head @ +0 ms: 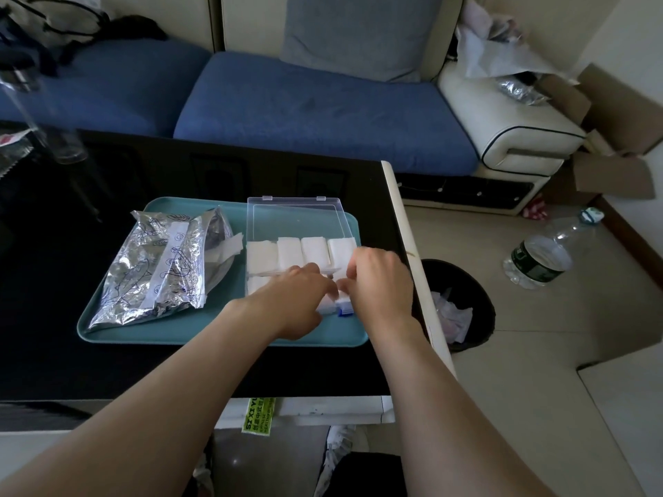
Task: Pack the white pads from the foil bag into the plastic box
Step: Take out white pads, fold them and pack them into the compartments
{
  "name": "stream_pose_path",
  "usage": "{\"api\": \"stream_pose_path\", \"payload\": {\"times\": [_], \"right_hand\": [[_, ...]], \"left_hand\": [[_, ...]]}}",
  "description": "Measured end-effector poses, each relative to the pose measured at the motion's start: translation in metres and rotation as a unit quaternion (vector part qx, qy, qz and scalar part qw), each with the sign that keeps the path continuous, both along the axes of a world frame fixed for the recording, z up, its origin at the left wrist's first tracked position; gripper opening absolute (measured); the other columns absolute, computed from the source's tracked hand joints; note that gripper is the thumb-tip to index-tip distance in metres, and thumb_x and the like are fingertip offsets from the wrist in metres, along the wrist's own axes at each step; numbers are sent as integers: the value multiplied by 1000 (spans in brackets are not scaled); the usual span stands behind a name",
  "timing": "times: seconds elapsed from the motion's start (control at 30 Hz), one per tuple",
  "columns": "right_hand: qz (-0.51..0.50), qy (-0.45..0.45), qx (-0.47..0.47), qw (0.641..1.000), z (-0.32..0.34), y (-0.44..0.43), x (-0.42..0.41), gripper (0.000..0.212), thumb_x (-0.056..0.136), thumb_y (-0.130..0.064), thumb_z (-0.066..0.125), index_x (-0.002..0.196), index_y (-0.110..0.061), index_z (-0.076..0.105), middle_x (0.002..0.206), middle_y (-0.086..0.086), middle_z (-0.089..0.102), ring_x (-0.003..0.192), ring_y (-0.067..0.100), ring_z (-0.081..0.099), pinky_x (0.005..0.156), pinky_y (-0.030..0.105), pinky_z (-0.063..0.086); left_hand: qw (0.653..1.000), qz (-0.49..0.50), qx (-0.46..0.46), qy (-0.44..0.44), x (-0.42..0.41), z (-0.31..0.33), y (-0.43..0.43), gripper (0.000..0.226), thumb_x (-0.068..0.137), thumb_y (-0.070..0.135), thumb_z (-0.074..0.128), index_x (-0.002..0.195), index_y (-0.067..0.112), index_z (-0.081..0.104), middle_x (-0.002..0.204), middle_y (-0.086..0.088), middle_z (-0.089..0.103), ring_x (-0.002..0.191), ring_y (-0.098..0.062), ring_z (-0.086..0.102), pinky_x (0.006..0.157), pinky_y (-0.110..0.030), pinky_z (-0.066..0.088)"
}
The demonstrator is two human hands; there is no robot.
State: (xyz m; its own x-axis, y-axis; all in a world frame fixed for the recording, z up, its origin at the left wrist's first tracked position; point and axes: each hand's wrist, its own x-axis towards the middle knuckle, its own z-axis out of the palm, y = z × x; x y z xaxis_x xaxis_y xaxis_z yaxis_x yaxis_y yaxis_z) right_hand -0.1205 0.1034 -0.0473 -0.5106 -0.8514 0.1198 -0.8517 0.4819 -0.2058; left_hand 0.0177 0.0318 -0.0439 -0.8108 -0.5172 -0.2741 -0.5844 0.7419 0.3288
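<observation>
Pinches with the right grip (380, 281), fingers curled and tips down, at one of the white pads (301, 252) in the near row of the plastic box (297, 220). Lays the left grip (297, 299) across that same row, fingertips meeting those of the right. Cannot tell whether the left grasps a pad or only presses on it. Shows four pads side by side in the far row, each touching the next. Shows the lid swung open on the far side and a blue clasp (343, 307) at the near edge, just below the fingertips. Finds the box on the right half of a teal tray (215, 333). Finds the foil bag (161, 270) crumpled on the left half, mouth toward the box, a loose pad (232, 245) poking out just beside the box wall. Sees the tray on a black worktop (53, 317). Sees a blue sofa (323, 113) beyond. Sees a black bin (462, 281) holding crumpled paper on the floor to the right, and a clear bottle (538, 260) lying farther off.
</observation>
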Motion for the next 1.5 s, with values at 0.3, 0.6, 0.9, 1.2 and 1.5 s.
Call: {"api": "stream_pose_path", "payload": {"times": [0.3,0.6,0.9,1.2,1.5], "right_hand": [[6,-83,96,992,18,4,0,20,99,-16,70,118,-10,67,111,10,65,84,20,55,70,29,47],[36,-19,105,994,21,-1,2,19,97,-18,73,116,-17,74,106,6,69,85,21,51,84,34,42],[9,-10,114,993,25,-3,8,14,95,-8,67,92,-15,56,85,3,53,80,26,53,78,37,40],[72,-111,-71,989,29,-31,47,25,98,-7,61,118,-13,74,105,3,75,81,15,68,64,22,54],[145,-191,-85,967,16,-72,95,34,103,-13,59,136,-13,64,122,6,73,112,23,67,98,35,56]], "left_hand": [[1000,-5,11,-2,2,0,1,48,99,19,64,143,38,57,139,-4,47,129,-29,49,108,-44,43],[1000,-19,10,3,8,6,1,44,100,17,61,142,31,60,139,-5,56,131,-26,51,107,-39,44],[967,118,-64,216,26,17,-17,29,90,10,59,102,26,80,99,6,77,90,-17,70,83,-41,60],[926,334,-134,114,73,10,-62,40,94,19,65,133,23,60,154,-16,33,141,-47,30,108,-60,34],[942,324,-68,48,95,3,-76,64,93,42,76,143,17,46,137,-24,39,100,-49,63,82,-45,49]]}}
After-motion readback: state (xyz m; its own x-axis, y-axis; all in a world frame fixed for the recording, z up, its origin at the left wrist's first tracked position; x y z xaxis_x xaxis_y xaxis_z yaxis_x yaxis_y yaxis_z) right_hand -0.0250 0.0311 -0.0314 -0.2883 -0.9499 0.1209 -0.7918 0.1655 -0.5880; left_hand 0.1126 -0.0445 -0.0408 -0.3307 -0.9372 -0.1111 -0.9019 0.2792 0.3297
